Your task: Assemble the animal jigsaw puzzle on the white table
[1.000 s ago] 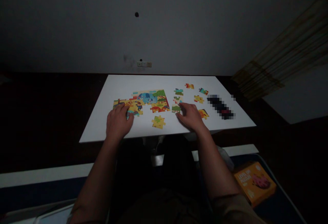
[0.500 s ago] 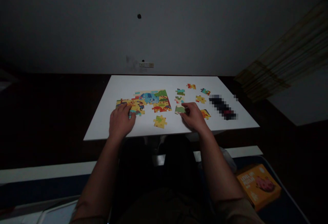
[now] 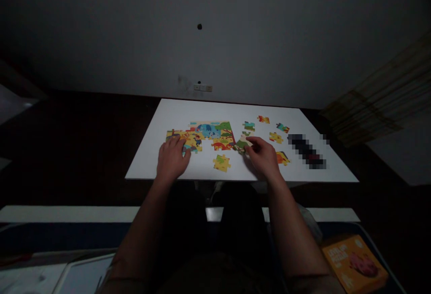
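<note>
The right hand (image 3: pixel 264 155) pinches a green puzzle piece (image 3: pixel 242 144) by its right edge, seemingly tilted above the table (image 3: pixel 200 169).

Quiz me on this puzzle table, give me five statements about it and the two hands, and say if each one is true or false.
1. The right hand holds a green-and-pale puzzle piece. True.
2. The left hand lies over part of the joined puzzle. True.
3. Every piece is joined up. False: several lie loose, such as the yellow piece between the two hands.
4. Beyond the white table, a row of small pale plates shows on the wall. True.
5. No box is in view. False: an orange box lies off the table, at the person's right.
</note>
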Demonstrator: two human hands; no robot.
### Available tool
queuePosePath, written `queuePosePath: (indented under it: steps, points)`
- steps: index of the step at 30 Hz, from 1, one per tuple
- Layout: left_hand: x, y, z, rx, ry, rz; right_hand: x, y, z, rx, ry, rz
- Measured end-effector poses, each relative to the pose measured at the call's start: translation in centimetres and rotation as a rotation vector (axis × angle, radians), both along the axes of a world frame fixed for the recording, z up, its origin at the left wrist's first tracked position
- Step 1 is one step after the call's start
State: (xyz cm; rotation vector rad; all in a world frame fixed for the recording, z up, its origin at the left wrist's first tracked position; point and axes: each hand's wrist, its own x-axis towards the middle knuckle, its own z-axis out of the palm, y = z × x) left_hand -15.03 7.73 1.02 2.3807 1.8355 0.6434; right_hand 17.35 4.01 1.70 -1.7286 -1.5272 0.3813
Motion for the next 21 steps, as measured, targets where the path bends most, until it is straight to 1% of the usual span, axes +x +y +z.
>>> queuePosePath:
  steps: [3,5,7,10,13,15,17,21]
  points:
    - [-0.1,-0.2,0.0,0.001,-0.013,0.000,-2.0,2.6,1.1,0.025,0.078,0.077]
    - [-0.1,-0.3,0.0,-0.004,-0.024,0.000,-4.0,5.3,1.9,0.007,0.099,0.156]
    - [-0.2,-0.3,0.1,-0.006,-0.028,0.003,-6.6,8.7,2.4,-0.010,0.106,0.258]
    - [-0.3,-0.4,0.1,0.000,-0.028,0.012,-10.7,13.7,2.4,-0.028,0.101,0.416]
    - [-0.4,-0.5,0.0,0.012,-0.028,0.015,-14.2,17.6,1.9,-0.092,0.061,0.495]
    - [-0.4,-0.5,-0.1,0.021,-0.034,0.017,-15.8,19.2,1.4,-0.147,0.011,0.529]
    - [-0.5,-0.5,-0.2,0.030,-0.044,0.023,-16.8,20.2,1.1,-0.190,-0.064,0.568]
    - [-0.5,-0.4,-0.4,0.034,-0.067,0.031,-17.3,21.1,1.0,-0.206,-0.170,0.632]
